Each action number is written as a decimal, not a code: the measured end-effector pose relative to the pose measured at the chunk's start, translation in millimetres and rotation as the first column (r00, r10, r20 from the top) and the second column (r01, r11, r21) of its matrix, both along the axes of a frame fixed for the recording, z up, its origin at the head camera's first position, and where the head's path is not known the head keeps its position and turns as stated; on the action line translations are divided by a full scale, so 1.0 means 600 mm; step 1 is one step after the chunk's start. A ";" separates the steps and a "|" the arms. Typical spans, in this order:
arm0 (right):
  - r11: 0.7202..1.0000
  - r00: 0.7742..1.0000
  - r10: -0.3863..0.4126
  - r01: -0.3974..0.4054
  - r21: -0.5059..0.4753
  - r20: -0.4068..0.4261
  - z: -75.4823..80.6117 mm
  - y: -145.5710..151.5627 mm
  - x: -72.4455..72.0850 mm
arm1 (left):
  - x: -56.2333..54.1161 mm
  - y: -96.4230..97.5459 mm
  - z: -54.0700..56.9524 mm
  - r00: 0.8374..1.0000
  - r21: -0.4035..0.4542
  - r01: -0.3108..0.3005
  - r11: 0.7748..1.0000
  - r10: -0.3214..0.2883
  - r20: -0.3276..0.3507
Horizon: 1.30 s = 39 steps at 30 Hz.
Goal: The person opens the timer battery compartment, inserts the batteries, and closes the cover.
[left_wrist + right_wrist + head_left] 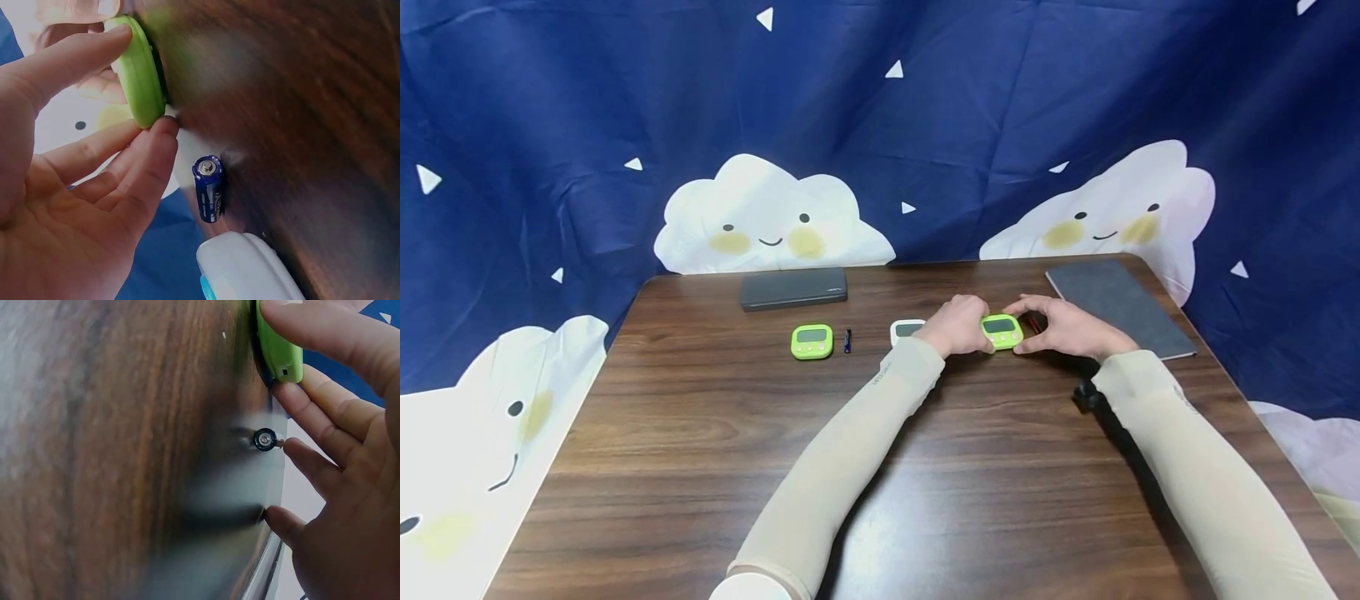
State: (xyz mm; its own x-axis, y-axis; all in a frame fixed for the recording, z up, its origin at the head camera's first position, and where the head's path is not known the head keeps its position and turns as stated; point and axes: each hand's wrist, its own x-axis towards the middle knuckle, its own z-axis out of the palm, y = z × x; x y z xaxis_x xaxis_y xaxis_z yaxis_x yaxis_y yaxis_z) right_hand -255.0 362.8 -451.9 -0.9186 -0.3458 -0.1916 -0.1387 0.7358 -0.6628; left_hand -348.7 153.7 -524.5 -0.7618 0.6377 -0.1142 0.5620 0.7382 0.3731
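Observation:
Both hands hold one lime-green digital timer (1002,331) at the table's far right-centre, its screen and buttons facing up. My left hand (958,325) pinches its left side between thumb and fingers, as the left wrist view shows. From the other side my right hand (1063,327) grips it, thumb near and index finger far. A blue battery (208,187) lies between that timer and a white timer (244,269), which the left hand partly covers in the head view. Close to the right hand's lower fingers is another battery (265,439), seen end-on.
Farther left lie a second green timer (812,342) and a dark battery (847,340). A dark grey case (793,289) sits at the back edge. The grey flat folder (1123,304) lies at the back right, beyond the right hand.

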 end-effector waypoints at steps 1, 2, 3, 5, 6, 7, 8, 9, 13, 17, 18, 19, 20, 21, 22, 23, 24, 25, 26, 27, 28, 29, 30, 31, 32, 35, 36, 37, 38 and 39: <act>1.000 1.000 0.003 -0.003 0.005 -0.006 0.001 0.000 0.001 | 0.003 -0.001 0.005 1.000 0.006 -0.005 1.000 0.005 0.011; 1.000 1.000 0.002 -0.002 0.010 -0.013 0.002 -0.001 0.002 | 0.006 -0.002 0.008 1.000 0.013 -0.016 1.000 0.016 0.020; 1.000 1.000 0.001 -0.001 0.016 -0.020 0.003 -0.002 0.002 | 0.013 -0.005 0.016 0.999 0.024 -0.025 0.999 0.025 0.026; 1.000 0.999 0.001 0.001 0.030 -0.040 0.007 -0.005 0.003 | 0.037 -0.020 0.053 0.998 0.036 -0.035 0.999 0.033 0.044; 0.999 0.999 0.002 0.000 0.039 -0.051 0.011 -0.007 0.004 | 0.050 -0.030 0.074 0.998 0.049 -0.034 0.998 0.031 0.046; 0.999 0.999 -0.002 0.004 0.038 -0.053 0.016 -0.010 0.005 | 0.062 -0.040 0.095 0.999 0.064 -0.030 0.997 0.028 0.042; 1.000 0.999 -0.010 0.012 0.027 -0.052 0.022 -0.013 0.006 | 0.076 -0.053 0.116 0.999 0.088 -0.025 0.996 0.022 0.031; 1.000 0.999 -0.018 0.018 0.015 -0.052 0.029 -0.016 0.007 | 0.089 -0.067 0.139 1.000 0.114 -0.012 0.993 0.010 0.020; 0.997 0.998 -0.046 0.043 -0.062 -0.049 0.059 -0.049 0.008 | 0.108 -0.129 0.187 0.999 0.234 0.020 0.972 -0.010 -0.040; 0.988 0.992 -0.087 0.074 -0.138 -0.092 0.094 -0.094 0.015 | 0.110 -0.193 0.213 1.000 0.401 0.012 0.916 0.000 -0.029; 0.983 0.989 -0.099 0.081 -0.166 -0.106 0.102 -0.106 0.018 | 0.111 -0.210 0.219 1.000 0.451 0.006 0.893 0.002 -0.016; 0.976 0.987 -0.114 0.090 -0.200 -0.115 0.111 -0.119 0.021 | 0.113 -0.226 0.223 1.000 0.503 0.000 0.864 0.003 -0.007; 0.967 0.984 -0.128 0.096 -0.234 -0.123 0.119 -0.133 0.024 | 0.115 -0.243 0.228 1.000 0.555 -0.011 0.832 0.006 0.011; 0.956 0.982 -0.139 0.099 -0.276 -0.129 0.126 -0.146 0.026 | 0.119 -0.258 0.233 1.000 0.604 -0.024 0.797 0.008 0.030; 0.941 0.980 -0.148 0.098 -0.324 -0.135 0.132 -0.159 0.028 | 0.123 -0.273 0.237 0.999 0.650 -0.039 0.759 0.007 0.052; 0.925 0.978 -0.152 0.089 -0.370 -0.144 0.137 -0.172 0.029 | 0.127 -0.288 0.240 0.997 0.696 -0.052 0.716 0.002 0.073; 0.907 0.977 -0.153 0.077 -0.415 -0.152 0.141 -0.185 0.029 | 0.130 -0.301 0.243 0.996 0.733 -0.062 0.678 -0.001 0.085; 0.888 0.976 -0.146 0.058 -0.456 -0.161 0.144 -0.198 0.030 | 0.134 -0.314 0.246 0.995 0.764 -0.077 0.641 0.001 0.100; 0.868 0.976 -0.141 0.042 -0.495 -0.165 0.147 -0.211 0.030 | 0.139 -0.327 0.249 0.993 0.792 -0.093 0.604 0.001 0.116; 0.846 0.977 -0.132 0.022 -0.533 -0.169 0.149 -0.223 0.030 | 0.143 -0.338 0.251 0.991 0.816 -0.107 0.568 0.000 0.130; 0.826 0.977 -0.125 0.006 -0.563 -0.174 0.150 -0.236 0.030 | 0.146 -0.349 0.253 0.990 0.833 -0.121 0.539 0.002 0.142; 0.810 0.977 -0.122 -0.005 -0.586 -0.176 0.152 -0.248 0.032 | 0.150 -0.360 0.255 0.988 0.845 -0.137 0.517 0.009 0.154; 0.796 0.977 -0.121 -0.009 -0.605 -0.174 0.153 -0.259 0.033 | 0.153 -0.370 0.256 0.985 0.850 -0.158 0.503 0.021 0.171; 0.785 0.978 -0.121 -0.012 -0.620 -0.172 0.154 -0.270 0.034 | 0.156 -0.379 0.257 0.981 0.852 -0.183 0.490 0.033 0.192; 0.775 0.979 -0.124 -0.007 -0.632 -0.163 0.154 -0.280 0.034 | 0.158 -0.387 0.258 0.977 0.853 -0.205 0.480 0.042 0.211; 0.774 0.981 -0.128 0.009 -0.633 -0.144 0.155 -0.304 0.035 | 0.165 -0.410 0.258 0.964 0.842 -0.258 0.473 0.073 0.255; 0.774 0.983 -0.127 0.015 -0.633 -0.133 0.155 -0.310 0.035 | 0.166 -0.416 0.258 0.963 0.839 -0.265 0.475 0.078 0.260; 0.777 0.984 -0.125 0.017 -0.629 -0.127 0.154 -0.316 0.035 | 0.168 -0.422 0.257 0.963 0.838 -0.266 0.476 0.081 0.259; 0.782 0.985 -0.122 0.020 -0.623 -0.122 0.153 -0.321 0.035 | 0.169 -0.428 0.257 0.964 0.837 -0.262 0.480 0.084 0.253; 0.788 0.986 -0.120 0.021 -0.616 -0.119 0.153 -0.325 0.036 | 0.170 -0.433 0.256 0.965 0.836 -0.257 0.485 0.087 0.246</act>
State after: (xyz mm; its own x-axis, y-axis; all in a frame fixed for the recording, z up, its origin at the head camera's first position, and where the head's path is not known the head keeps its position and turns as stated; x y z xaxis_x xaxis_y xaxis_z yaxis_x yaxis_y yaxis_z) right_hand -233.4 168.0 -360.3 -0.9449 -0.2780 0.1730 -0.2320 0.1957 -0.9528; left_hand -247.0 -105.9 -371.0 -0.8940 0.3423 0.2891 0.3351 0.0826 0.9385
